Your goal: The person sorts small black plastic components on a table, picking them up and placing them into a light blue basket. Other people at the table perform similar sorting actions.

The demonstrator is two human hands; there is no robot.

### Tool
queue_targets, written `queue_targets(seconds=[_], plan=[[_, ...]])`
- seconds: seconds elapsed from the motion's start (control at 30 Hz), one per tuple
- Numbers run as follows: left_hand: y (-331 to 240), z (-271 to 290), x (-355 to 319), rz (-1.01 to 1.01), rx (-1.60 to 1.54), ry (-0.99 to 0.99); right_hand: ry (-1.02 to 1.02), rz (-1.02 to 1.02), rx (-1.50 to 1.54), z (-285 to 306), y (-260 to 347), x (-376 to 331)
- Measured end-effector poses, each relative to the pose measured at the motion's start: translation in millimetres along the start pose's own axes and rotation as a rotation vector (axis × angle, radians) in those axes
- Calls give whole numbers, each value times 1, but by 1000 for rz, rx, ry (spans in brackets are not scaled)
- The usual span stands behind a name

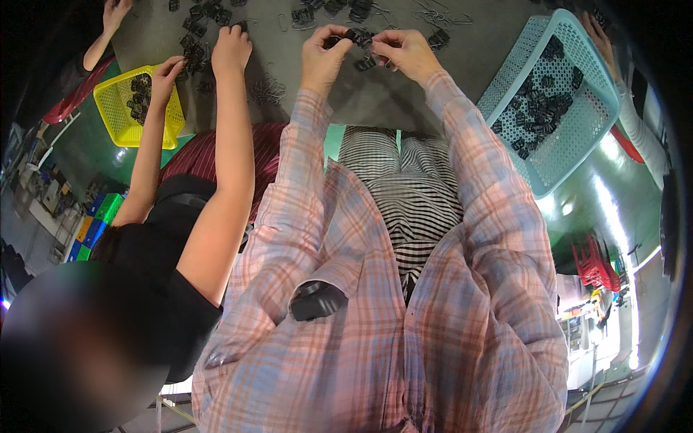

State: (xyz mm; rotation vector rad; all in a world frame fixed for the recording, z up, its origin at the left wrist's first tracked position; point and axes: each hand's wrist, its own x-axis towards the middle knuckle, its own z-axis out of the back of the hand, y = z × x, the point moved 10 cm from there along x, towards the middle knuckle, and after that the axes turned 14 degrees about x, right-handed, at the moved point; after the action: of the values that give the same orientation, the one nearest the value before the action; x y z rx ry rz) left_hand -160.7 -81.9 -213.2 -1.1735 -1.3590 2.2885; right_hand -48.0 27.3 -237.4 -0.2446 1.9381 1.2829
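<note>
Above the dark table, my left hand and my right hand are close together, each with fingers pinched. Between them is a small black plastic clip, gripped from both sides; the fingers partly cover it. Just below it, by the right fingertips, another black piece shows, and I cannot tell whether it is joined to the first. To the right of my right hand lies a black clip cluster. Bent metal wires and more black clips lie beyond my hands.
A light-blue perforated basket with black clips stands tilted on my right, another person's hand at its far side. On my left a co-worker's hands reach over black clips, near a yellow basket and loose wires.
</note>
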Motion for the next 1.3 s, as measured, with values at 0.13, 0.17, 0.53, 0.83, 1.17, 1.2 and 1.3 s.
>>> queue_targets(seconds=[0.13,0.17,0.53,0.83,1.17,1.2,1.3], plan=[[9,8,1,-52,-110,-17,-172,-46,84,14,-11,-2],[14,8,-1,-10,-223,5,-263,-44,19,23,-13,-4],[0,5,-4,91,-710,157,-279,278,-1015,-20,26,12],[-40,-7,43,-113,849,-344,-271,5,410,73,-20,-43],[-3,-31,23,157,-620,322,-866,233,-639,118,11,-48],[-9,-30,15,177,-786,355,-870,229,-755,112,18,-43],[-17,-43,3,215,-613,371,-633,94,-645,109,17,-25]])
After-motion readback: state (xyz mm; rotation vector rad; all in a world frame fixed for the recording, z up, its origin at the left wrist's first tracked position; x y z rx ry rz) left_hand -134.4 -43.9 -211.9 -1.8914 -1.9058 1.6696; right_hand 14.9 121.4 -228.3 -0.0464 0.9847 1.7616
